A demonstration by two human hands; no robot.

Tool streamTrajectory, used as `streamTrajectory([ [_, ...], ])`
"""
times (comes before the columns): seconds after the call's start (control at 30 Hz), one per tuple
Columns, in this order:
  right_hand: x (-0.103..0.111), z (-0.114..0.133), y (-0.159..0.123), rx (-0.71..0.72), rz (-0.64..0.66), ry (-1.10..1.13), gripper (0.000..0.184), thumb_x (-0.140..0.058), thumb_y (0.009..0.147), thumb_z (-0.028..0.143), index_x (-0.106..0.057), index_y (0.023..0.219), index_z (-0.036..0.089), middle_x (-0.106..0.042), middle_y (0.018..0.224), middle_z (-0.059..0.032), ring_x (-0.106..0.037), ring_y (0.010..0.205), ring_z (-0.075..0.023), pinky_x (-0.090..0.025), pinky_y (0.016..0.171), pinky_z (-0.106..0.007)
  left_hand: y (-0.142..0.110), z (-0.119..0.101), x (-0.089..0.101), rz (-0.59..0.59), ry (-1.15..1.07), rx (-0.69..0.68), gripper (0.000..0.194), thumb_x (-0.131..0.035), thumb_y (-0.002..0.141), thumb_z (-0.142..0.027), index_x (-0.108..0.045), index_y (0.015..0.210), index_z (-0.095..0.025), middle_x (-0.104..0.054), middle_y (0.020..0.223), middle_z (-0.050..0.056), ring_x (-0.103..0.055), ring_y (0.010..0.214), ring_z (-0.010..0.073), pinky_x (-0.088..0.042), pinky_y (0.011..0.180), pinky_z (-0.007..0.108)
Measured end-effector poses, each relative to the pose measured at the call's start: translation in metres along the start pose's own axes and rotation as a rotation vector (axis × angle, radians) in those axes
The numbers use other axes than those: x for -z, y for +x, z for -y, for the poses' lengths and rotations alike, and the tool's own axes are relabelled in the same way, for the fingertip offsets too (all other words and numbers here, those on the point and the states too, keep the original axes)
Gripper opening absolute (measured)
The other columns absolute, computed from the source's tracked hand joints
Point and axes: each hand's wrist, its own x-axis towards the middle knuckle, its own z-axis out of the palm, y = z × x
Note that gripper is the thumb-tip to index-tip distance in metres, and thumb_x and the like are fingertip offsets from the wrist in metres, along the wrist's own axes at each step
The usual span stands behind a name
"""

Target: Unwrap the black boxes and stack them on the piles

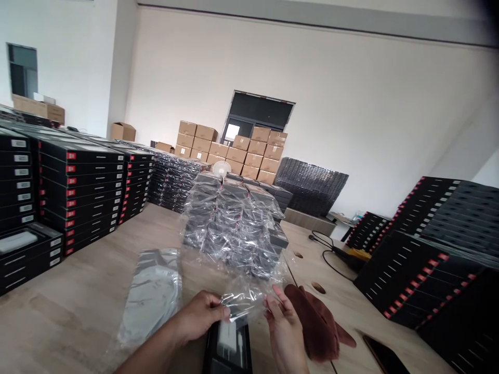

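- Pinching the flimsy, slippery bag point(244, 300), the left hand point(198, 317) is closing.
- The right hand point(286, 324) is touching it, half-open.
- The box point(210, 353) is looking stiff — its sides are offering grip.

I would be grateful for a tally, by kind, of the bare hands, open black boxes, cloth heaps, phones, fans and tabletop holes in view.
Bare hands, left hand and right hand: 2
Open black boxes, near box and far-left box: 2
Cloth heap: 1
Phone: 1
Fan: 1
Holes: 2
Total: 9
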Motion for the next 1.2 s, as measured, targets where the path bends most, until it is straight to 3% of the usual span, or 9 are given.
streamTrajectory([
  [0.1,0.005,-0.001,0.003,0.0,0.014,-0.174,0.064,-0.068,0.066,0.05,-0.055,0.117,0.014,-0.068,0.08,-0.003,-0.064,0.072,-0.0199,-0.05,0.061,-0.029,0.001,0.001,0.001,0.019,-0.005,-0.039,0.032,-0.07,0.061,-0.044,-0.068,0.069,-0.013,-0.056,0.062,-0.002,-0.044,0.058,0.0118,-0.029,0.056,0.023],
  [0.27,-0.007,0.027,-0.011,0.263,-0.034,-0.473,0.039,-0.062,0.07,0.048,-0.063,0.094,0.016,-0.067,0.085,-0.0056,-0.061,0.072,-0.0195,-0.048,0.066,-0.029,0.003,0.003,0.002,-0.055,0.028,-0.059,0.033,-0.069,0.06,-0.045,-0.062,0.059,-0.013,-0.044,0.051,-0.005,-0.036,0.053,0.0099,-0.025,0.054,0.024],
  [0.43,-0.029,0.04,-0.039,0.359,0.487,-0.656,0.017,-0.065,0.073,0.037,-0.064,0.076,0.02,-0.062,0.069,0.001,-0.057,0.066,-0.0156,-0.044,0.061,-0.023,0.009,0.007,0.001,-0.081,-0.02,-0.161,0.039,-0.07,0.06,-0.049,-0.055,0.053,-0.014,-0.039,0.05,-0.006,-0.032,0.052,0.0087,-0.023,0.051,0.024],
  [0.57,-0.033,0.035,-0.044,0.272,0.642,-0.697,0.018,-0.057,0.078,0.03,-0.061,0.065,0.019,-0.056,0.06,0.0035,-0.05,0.057,-0.012,-0.038,0.055,-0.021,0.009,0.008,0.001,-0.097,0.0,-0.167,0.04,-0.07,0.06,-0.05,-0.054,0.053,-0.014,-0.041,0.053,-0.006,-0.034,0.053,0.009,-0.024,0.051,0.023],
  [0.7,-0.032,0.033,-0.043,0.21,0.598,-0.592,0.022,-0.054,0.08,0.032,-0.056,0.063,0.018,-0.051,0.059,0.004,-0.047,0.058,-0.0113,-0.036,0.053,-0.02,0.007,0.005,0.002,-0.148,0.008,-0.154,0.04,-0.073,0.056,-0.049,-0.053,0.051,-0.015,-0.043,0.056,-0.005,-0.038,0.058,0.0102,-0.027,0.054,0.022],
  [0.87,-0.034,0.03,-0.044,0.235,0.636,-0.638,0.011,-0.059,0.074,0.028,-0.063,0.071,0.019,-0.051,0.056,0.0054,-0.047,0.053,-0.0108,-0.035,0.05,-0.02,0.006,0.003,0.002,-0.157,0.037,-0.159,0.04,-0.072,0.056,-0.048,-0.05,0.05,-0.016,-0.04,0.054,-0.006,-0.035,0.055,0.0095,-0.025,0.052,0.023],
  [0.97,-0.031,0.031,-0.041,0.335,0.487,-0.689,0.019,-0.054,0.078,0.03,-0.058,0.063,0.019,-0.054,0.056,0.0037,-0.049,0.053,-0.012,-0.038,0.051,-0.021,0.005,0.001,0.001,-0.158,0.045,-0.136,0.04,-0.072,0.055,-0.048,-0.049,0.051,-0.016,-0.039,0.052,-0.006,-0.034,0.053,0.009,-0.024,0.051,0.023],
  [1.1,-0.027,0.031,-0.038,0.468,0.206,-0.712,0.019,-0.053,0.08,0.037,-0.059,0.081,0.02,-0.06,0.065,0.0005,-0.057,0.058,-0.0154,-0.046,0.058,-0.024,0.005,0.0,0.002,-0.154,0.077,-0.144,0.036,-0.072,0.056,-0.044,-0.05,0.051,-0.015,-0.043,0.054,-0.005,-0.038,0.055,0.01,-0.025,0.053,0.022],
  [1.2,-0.031,0.026,-0.041,0.589,0.225,-0.806,0.022,-0.058,0.072,0.028,-0.059,0.093,0.021,-0.064,0.078,-0.0027,-0.06,0.067,-0.0182,-0.048,0.063,-0.027,0.006,0.001,0.004,-0.168,0.064,-0.16,0.034,-0.07,0.059,-0.044,-0.052,0.055,-0.015,-0.045,0.056,-0.005,-0.039,0.055,0.0101,-0.026,0.053,0.022],
])
